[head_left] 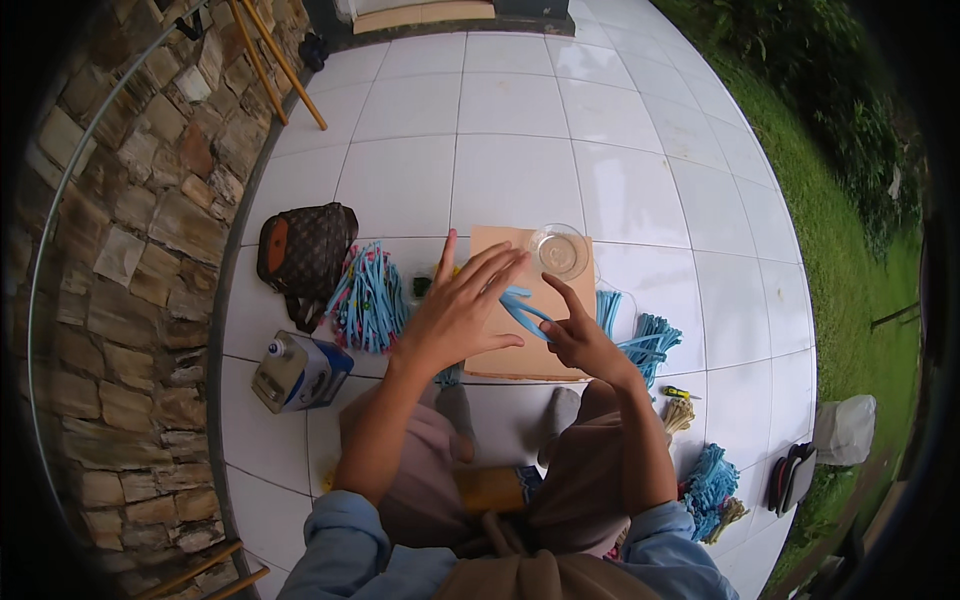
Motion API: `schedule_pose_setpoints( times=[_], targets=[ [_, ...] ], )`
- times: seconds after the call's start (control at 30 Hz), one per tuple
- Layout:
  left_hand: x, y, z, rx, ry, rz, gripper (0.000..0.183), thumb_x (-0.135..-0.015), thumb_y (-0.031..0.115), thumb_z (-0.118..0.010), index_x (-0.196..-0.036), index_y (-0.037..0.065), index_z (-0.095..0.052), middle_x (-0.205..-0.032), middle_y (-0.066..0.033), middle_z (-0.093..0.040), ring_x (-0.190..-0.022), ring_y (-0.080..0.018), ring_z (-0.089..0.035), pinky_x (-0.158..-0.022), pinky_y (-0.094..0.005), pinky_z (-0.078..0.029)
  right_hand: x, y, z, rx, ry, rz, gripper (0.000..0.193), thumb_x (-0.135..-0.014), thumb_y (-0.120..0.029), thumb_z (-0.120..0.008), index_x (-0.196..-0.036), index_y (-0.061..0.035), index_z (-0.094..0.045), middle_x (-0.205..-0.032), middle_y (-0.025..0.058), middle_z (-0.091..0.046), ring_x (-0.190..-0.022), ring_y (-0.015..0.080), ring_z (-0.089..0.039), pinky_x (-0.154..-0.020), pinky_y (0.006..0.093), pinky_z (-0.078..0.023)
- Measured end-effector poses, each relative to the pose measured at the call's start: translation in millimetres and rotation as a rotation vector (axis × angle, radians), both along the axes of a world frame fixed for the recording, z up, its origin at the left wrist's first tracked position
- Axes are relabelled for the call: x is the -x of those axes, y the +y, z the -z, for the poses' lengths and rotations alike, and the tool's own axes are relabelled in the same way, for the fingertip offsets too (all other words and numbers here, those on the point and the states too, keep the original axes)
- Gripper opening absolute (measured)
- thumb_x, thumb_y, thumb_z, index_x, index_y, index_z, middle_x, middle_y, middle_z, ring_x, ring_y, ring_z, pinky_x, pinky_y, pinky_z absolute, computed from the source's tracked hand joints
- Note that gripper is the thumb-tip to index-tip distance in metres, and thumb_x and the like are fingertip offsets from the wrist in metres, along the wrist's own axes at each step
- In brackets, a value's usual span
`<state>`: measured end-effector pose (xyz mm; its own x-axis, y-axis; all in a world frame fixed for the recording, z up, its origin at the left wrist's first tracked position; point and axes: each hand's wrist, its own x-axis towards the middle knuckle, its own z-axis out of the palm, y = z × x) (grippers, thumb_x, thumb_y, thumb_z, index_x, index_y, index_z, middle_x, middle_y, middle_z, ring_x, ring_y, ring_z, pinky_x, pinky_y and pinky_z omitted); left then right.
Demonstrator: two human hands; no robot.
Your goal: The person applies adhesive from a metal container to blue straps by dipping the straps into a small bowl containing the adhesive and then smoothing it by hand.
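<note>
My left hand (450, 312) is open with its fingers spread, above the left part of a light brown board (500, 362). Close to its fingertips hangs a looped light-blue strip (524, 312), perhaps cord or fabric. My right hand (588, 345) grips the lower end of this strip near the thumb, its index finger stretched out. Whether the left fingers touch the strip's upper end I cannot tell. A round clear glass dish (560, 252) is at the board's far right corner.
Left of the board lie a heap of blue strips with pink ends (366, 300), a brown backpack (308, 250) and a metal can (300, 372). Blue bundles (650, 342), a yellow screwdriver (682, 393) and more blue strips (710, 485) lie right. A stone wall (120, 330) borders the tiles.
</note>
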<state>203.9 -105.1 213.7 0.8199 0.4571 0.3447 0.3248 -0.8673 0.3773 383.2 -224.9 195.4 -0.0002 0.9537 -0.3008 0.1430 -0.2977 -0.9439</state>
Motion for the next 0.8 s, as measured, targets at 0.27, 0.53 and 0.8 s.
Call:
schedule_pose_setpoints(
  times=[0.27, 0.53, 0.8],
  targets=[
    [-2.0, 2.2, 6.2, 0.137, -0.161, -0.016, 0.024, -0.079, 0.023, -0.066, -0.078, 0.000, -0.060, -0.072, -0.0102, -0.056, -0.063, -0.0265, -0.058, -0.054, -0.0358, -0.044, -13.2, -2.7, -16.8, -0.290, -0.361, 0.168, 0.082, -0.074, -0.012, -0.073, -0.140, -0.0153, -0.023, -0.071, 0.0071, -0.062, -0.070, 0.0161, -0.062, -0.066, 0.0287, -0.047],
    [2.4, 11.1, 10.8, 0.194, -0.125, -0.002, 0.020, -0.081, 0.018, -0.064, -0.082, -0.002, -0.059, -0.074, -0.0118, -0.058, -0.063, -0.0278, -0.058, -0.055, -0.0355, -0.044, -24.8, 0.5, -8.4, -0.547, 0.209, 0.489, 0.069, -0.075, 0.003, -0.068, -0.134, -0.0050, -0.032, -0.088, 0.0062, -0.056, -0.079, 0.0107, -0.056, -0.071, 0.0233, -0.050],
    [7.4, 15.0, 16.7, 0.255, -0.274, 0.007, 0.024, -0.080, 0.016, -0.066, -0.090, 0.004, -0.049, -0.072, -0.0093, -0.061, -0.066, -0.0240, -0.063, -0.056, -0.0336, -0.048, -20.8, 0.1, -10.2, -0.610, 0.230, 0.563, 0.066, -0.073, 0.008, -0.068, -0.130, -0.0027, -0.037, -0.087, 0.0052, -0.055, -0.079, 0.0079, -0.055, -0.067, 0.0198, -0.049]
  ],
)
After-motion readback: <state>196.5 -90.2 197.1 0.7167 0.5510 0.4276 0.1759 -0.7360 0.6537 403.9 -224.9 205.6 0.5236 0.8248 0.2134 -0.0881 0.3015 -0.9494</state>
